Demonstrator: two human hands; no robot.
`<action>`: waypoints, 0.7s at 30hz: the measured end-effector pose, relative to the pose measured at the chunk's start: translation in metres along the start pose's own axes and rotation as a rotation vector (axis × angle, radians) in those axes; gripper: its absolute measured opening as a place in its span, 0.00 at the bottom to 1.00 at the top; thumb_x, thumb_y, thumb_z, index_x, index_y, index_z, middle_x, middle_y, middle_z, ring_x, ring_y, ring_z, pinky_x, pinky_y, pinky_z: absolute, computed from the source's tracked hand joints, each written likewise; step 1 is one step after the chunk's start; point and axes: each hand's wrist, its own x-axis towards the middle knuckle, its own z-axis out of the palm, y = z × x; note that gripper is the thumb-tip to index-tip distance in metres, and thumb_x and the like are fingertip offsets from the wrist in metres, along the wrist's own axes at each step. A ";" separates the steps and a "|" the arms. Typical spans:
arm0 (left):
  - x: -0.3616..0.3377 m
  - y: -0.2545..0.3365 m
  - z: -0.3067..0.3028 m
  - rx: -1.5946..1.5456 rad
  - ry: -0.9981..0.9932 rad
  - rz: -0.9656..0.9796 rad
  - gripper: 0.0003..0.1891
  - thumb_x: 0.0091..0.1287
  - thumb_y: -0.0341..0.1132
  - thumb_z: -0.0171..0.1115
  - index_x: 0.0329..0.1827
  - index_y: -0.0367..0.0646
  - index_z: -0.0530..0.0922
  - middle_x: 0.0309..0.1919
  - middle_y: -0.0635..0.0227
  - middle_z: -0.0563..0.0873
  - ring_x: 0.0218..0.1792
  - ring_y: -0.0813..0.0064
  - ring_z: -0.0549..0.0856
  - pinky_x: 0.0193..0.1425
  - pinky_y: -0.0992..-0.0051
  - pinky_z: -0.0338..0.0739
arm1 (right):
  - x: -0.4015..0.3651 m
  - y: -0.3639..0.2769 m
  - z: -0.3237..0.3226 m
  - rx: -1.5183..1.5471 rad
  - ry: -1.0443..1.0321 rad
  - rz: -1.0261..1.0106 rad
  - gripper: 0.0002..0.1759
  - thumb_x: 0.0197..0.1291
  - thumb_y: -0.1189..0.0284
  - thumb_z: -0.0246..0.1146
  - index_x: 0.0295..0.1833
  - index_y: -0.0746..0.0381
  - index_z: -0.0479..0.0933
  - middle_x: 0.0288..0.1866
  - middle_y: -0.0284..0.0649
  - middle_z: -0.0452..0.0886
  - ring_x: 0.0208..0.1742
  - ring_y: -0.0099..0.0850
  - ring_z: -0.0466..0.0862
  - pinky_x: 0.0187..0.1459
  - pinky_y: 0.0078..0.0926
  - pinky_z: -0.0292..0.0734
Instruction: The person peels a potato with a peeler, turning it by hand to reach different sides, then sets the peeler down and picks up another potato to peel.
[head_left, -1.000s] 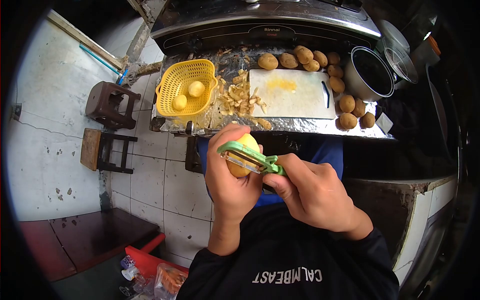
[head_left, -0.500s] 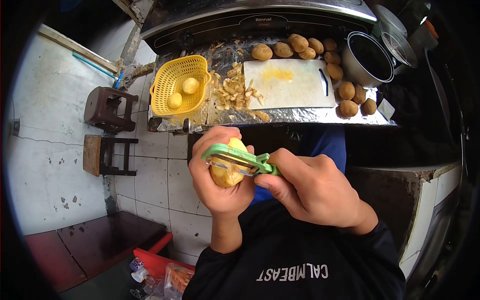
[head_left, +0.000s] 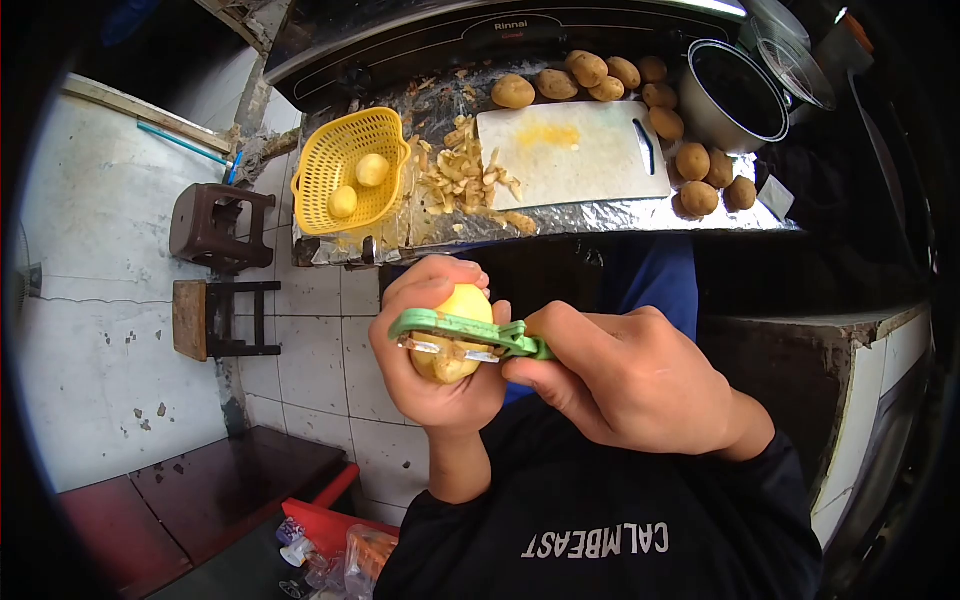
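Note:
A mostly peeled yellow potato (head_left: pixel 463 300) is wrapped in the fingers of my left hand (head_left: pixel 418 375), held in front of my body. My right hand (head_left: pixel 640 375) grips the handle of a green peeler (head_left: pixel 465 327). The peeler lies across the potato, with its metal blade against the lower part, where some skin shows. Beyond my hands, a yellow basket (head_left: pixel 312 175) holds two peeled potatoes (head_left: pixel 372 170). Beside it lies a heap of potato peelings (head_left: pixel 455 178), next to a white cutting board (head_left: pixel 560 175).
Several unpeeled potatoes (head_left: pixel 586 68) line the board's back and right sides. A metal pot (head_left: pixel 715 120) stands at the right on the foil-covered counter (head_left: pixel 620 216), in front of a Rinnai stove (head_left: pixel 400 65). Two stools (head_left: pixel 215 225) are on the tiled floor at the left.
The peeler has shifted slightly left and its blade sits a little lower on the potato. The camera view has turned slightly. Both hands keep their grips.

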 end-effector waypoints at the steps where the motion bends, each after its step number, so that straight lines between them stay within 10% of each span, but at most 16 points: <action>1: 0.000 0.000 0.000 0.035 -0.027 0.001 0.25 0.55 0.20 0.73 0.53 0.35 0.69 0.45 0.50 0.80 0.43 0.65 0.82 0.46 0.70 0.80 | 0.001 0.000 -0.001 0.001 -0.006 -0.004 0.15 0.70 0.65 0.58 0.39 0.66 0.65 0.20 0.45 0.74 0.18 0.47 0.78 0.18 0.39 0.73; 21: -0.005 0.000 -0.008 -0.093 -0.114 -0.024 0.30 0.49 0.18 0.74 0.54 0.32 0.68 0.46 0.46 0.82 0.45 0.63 0.84 0.50 0.66 0.81 | 0.006 0.005 -0.011 -0.085 -0.016 -0.003 0.15 0.70 0.66 0.58 0.37 0.65 0.65 0.18 0.44 0.73 0.19 0.47 0.79 0.19 0.37 0.73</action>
